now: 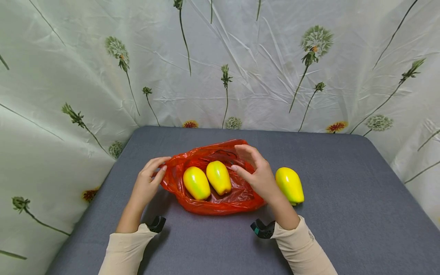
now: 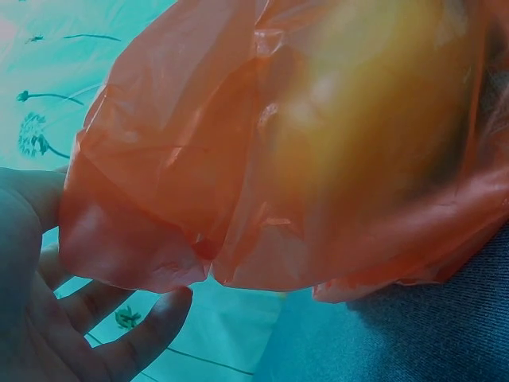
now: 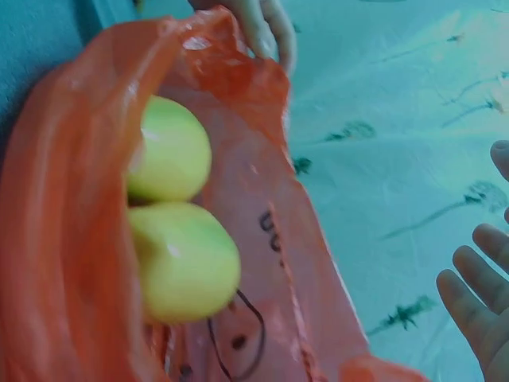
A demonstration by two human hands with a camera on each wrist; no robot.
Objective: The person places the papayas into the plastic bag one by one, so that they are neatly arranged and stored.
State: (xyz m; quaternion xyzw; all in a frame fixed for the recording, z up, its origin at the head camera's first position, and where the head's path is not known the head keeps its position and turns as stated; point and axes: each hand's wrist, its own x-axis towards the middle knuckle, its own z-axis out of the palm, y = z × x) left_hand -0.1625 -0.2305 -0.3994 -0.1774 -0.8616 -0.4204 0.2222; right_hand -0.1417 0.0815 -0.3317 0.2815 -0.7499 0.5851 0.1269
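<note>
A red plastic bag point(image 1: 220, 208) lies with its mouth spread wide. Inside sit two glossy yellow oval fruits, a left one point(image 1: 196, 183) and a right one point(image 1: 219, 177); both also show in the right wrist view. My left hand point(image 1: 146, 183) grips the bag's left edge between thumb and fingers; in the left wrist view, part of that hand point(image 2: 71, 318) is behind the red film. Over the bag's right side is my right hand point(image 1: 259, 175), thumb and fingers apart, holding nothing. A third yellow fruit point(image 1: 289, 185) rests outside the bag, just beyond my right wrist.
Grey cloth covers the table point(image 1: 350, 198). A pale curtain point(image 1: 240, 68) printed with dandelions hangs behind it and along the sides. Black wrist cameras sit at my left wrist point(image 1: 157, 224) and right wrist point(image 1: 262, 229). A thin dark loop point(image 3: 258, 338) lies in the bag.
</note>
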